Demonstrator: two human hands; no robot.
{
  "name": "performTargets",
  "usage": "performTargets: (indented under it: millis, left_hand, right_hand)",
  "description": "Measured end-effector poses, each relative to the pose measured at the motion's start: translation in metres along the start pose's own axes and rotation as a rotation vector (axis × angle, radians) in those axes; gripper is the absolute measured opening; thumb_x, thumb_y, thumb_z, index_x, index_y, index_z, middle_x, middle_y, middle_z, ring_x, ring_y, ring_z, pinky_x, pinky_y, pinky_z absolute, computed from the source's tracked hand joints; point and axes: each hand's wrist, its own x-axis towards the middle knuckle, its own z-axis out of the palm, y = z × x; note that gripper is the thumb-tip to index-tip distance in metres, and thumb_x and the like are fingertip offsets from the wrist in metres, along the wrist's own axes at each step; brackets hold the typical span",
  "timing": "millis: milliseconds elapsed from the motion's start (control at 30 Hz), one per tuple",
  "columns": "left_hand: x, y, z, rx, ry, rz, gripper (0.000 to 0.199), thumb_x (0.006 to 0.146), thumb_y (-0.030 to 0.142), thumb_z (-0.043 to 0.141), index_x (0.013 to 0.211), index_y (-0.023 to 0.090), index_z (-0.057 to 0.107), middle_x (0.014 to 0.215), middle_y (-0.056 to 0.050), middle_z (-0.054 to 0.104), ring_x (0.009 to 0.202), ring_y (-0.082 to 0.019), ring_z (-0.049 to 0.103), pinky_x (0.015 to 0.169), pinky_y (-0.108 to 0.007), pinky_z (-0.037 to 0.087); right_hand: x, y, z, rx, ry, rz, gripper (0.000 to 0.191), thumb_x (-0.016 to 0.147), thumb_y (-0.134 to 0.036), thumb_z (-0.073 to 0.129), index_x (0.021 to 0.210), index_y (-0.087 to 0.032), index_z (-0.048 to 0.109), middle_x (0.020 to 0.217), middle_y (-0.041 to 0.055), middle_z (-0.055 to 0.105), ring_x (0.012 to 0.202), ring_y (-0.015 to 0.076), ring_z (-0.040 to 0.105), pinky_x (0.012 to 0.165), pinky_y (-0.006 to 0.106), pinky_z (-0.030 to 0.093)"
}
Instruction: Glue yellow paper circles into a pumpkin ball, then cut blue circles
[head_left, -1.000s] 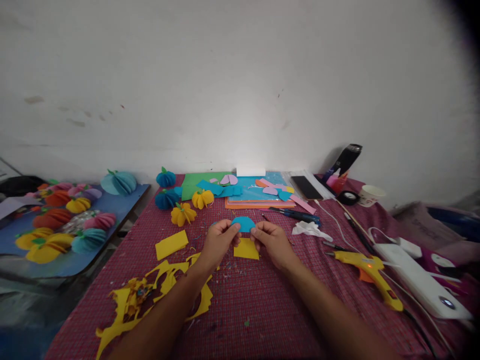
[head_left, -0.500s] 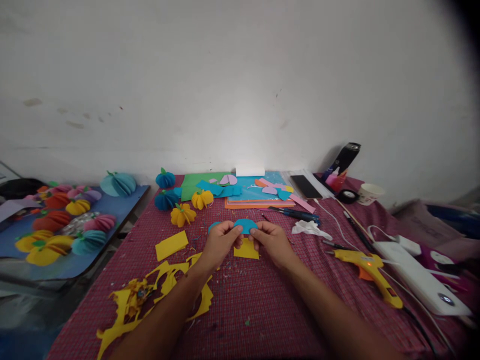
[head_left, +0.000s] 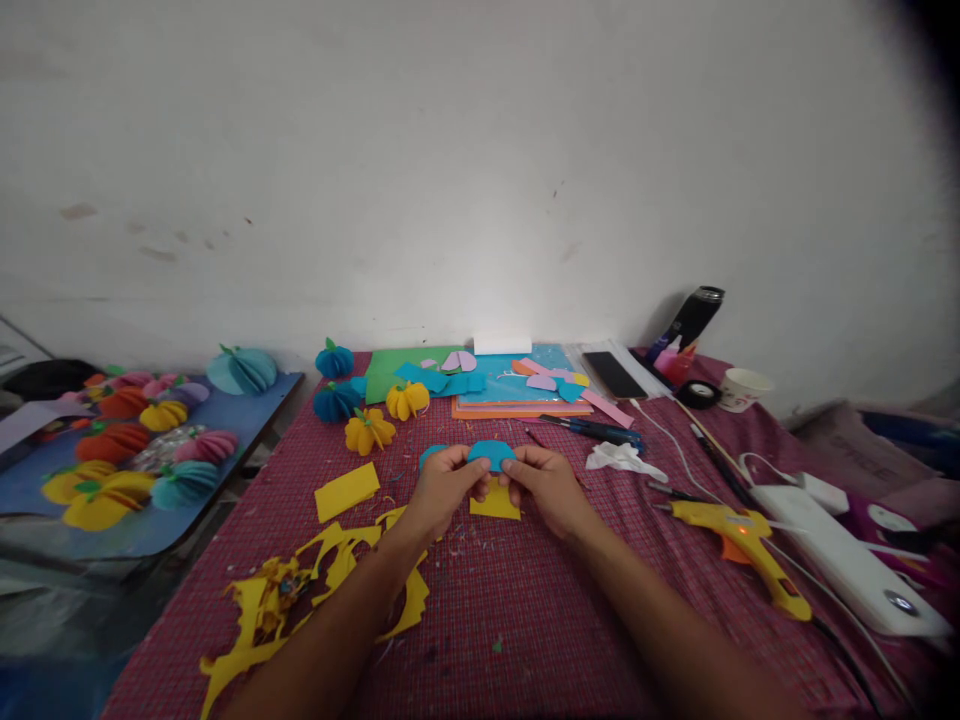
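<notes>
A blue half-round paper piece (head_left: 491, 454) is pinched between both hands above the table. My left hand (head_left: 445, 484) closes on its left end, thumb in front. At its right end, my right hand (head_left: 544, 486) grips it the same way. Behind my left hand another blue paper piece (head_left: 433, 456) shows in part. A yellow paper rectangle (head_left: 496, 504) lies below the hands, and a second yellow rectangle (head_left: 347, 492) is to the left. Yellow paper offcuts (head_left: 337, 565) lie around my left forearm.
Yellow and blue paper pumpkins (head_left: 369, 430) stand at the back left; more fill a blue side table (head_left: 279, 392). A yellow glue gun (head_left: 739, 540), white power bank (head_left: 840, 565), box cutter (head_left: 596, 430), tissue (head_left: 626, 460), phone (head_left: 613, 374) and cup (head_left: 742, 388) are on the right.
Both hands keep hold of the blue paper piece with almost no movement. The whole view has shifted slightly, so things appear a little farther right.
</notes>
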Motion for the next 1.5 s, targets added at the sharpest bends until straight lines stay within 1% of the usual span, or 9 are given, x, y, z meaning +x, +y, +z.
performTargets:
  millis: [200, 333, 533, 767, 967, 1100, 1233, 1500]
  left_hand:
    - [-0.0010, 0.0026, 0.0029, -0.041, 0.022, -0.071, 0.034, 0.071, 0.043, 0.079, 0.072, 0.015, 0.061, 0.062, 0.000, 0.064, 0.050, -0.010, 0.057, 0.049, -0.022, 0.045]
    - [-0.0019, 0.0042, 0.0045, -0.064, 0.024, -0.089, 0.037, 0.070, 0.046, 0.079, 0.071, 0.015, 0.060, 0.061, 0.000, 0.064, 0.049, -0.010, 0.057, 0.049, -0.022, 0.046]
    - [-0.0011, 0.0037, 0.0040, -0.058, 0.026, -0.088, 0.038, 0.069, 0.047, 0.080, 0.072, 0.014, 0.061, 0.063, -0.001, 0.064, 0.050, -0.010, 0.057, 0.050, -0.022, 0.046]
    - [-0.0005, 0.0021, 0.0023, -0.045, 0.020, -0.074, 0.034, 0.070, 0.043, 0.080, 0.072, 0.015, 0.061, 0.062, 0.000, 0.064, 0.050, -0.010, 0.056, 0.051, -0.022, 0.045]
    - [0.0000, -0.0002, 0.0010, -0.042, 0.006, -0.071, 0.030, 0.071, 0.039, 0.079, 0.075, 0.015, 0.061, 0.064, 0.000, 0.064, 0.051, -0.010, 0.056, 0.052, -0.022, 0.044]
    - [0.0005, -0.0014, 0.0008, -0.047, 0.004, -0.066, 0.031, 0.071, 0.040, 0.079, 0.075, 0.015, 0.061, 0.064, 0.000, 0.064, 0.051, -0.010, 0.056, 0.051, -0.022, 0.044]
    - [0.0001, 0.0000, 0.0018, -0.042, 0.005, -0.063, 0.030, 0.070, 0.040, 0.079, 0.074, 0.015, 0.061, 0.062, 0.000, 0.064, 0.051, -0.010, 0.056, 0.051, -0.022, 0.044]
    - [-0.0029, 0.0059, 0.0048, -0.064, 0.003, -0.061, 0.032, 0.071, 0.042, 0.079, 0.072, 0.014, 0.062, 0.063, -0.001, 0.065, 0.051, -0.010, 0.056, 0.051, -0.023, 0.045]
  right_hand:
    - [-0.0004, 0.0019, 0.0003, -0.014, 0.006, 0.012, 0.033, 0.083, -0.046, 0.068, 0.067, -0.017, 0.063, 0.052, -0.0008, 0.061, 0.043, 0.0102, 0.050, 0.046, 0.023, 0.034]
    - [0.0005, 0.0035, 0.0000, -0.014, 0.011, 0.007, 0.035, 0.083, -0.049, 0.068, 0.067, -0.018, 0.063, 0.055, -0.0002, 0.063, 0.042, 0.0103, 0.050, 0.046, 0.024, 0.035]
    - [0.0001, -0.0001, 0.0014, -0.030, 0.017, 0.006, 0.036, 0.082, -0.049, 0.068, 0.066, -0.018, 0.062, 0.051, -0.0009, 0.061, 0.043, 0.0106, 0.050, 0.046, 0.023, 0.035]
    - [0.0004, 0.0002, 0.0010, -0.029, 0.005, 0.010, 0.035, 0.081, -0.050, 0.068, 0.066, -0.018, 0.063, 0.050, -0.0014, 0.060, 0.043, 0.0106, 0.050, 0.046, 0.023, 0.034]
    - [0.0004, 0.0011, 0.0004, -0.028, 0.001, 0.012, 0.031, 0.081, -0.046, 0.068, 0.067, -0.018, 0.063, 0.054, -0.0013, 0.061, 0.044, 0.0104, 0.049, 0.047, 0.024, 0.035]
    - [0.0010, 0.0012, 0.0003, -0.040, 0.005, 0.018, 0.030, 0.081, -0.044, 0.067, 0.067, -0.018, 0.064, 0.051, -0.0018, 0.059, 0.044, 0.0104, 0.049, 0.046, 0.023, 0.033]
    - [0.0014, 0.0016, 0.0002, -0.030, 0.011, 0.027, 0.030, 0.080, -0.044, 0.068, 0.067, -0.018, 0.064, 0.051, -0.0019, 0.059, 0.043, 0.0104, 0.049, 0.045, 0.023, 0.031]
    - [0.0013, 0.0032, -0.0006, -0.045, 0.014, -0.005, 0.030, 0.083, -0.043, 0.067, 0.067, -0.018, 0.063, 0.052, -0.0015, 0.060, 0.044, 0.0104, 0.050, 0.046, 0.023, 0.033]
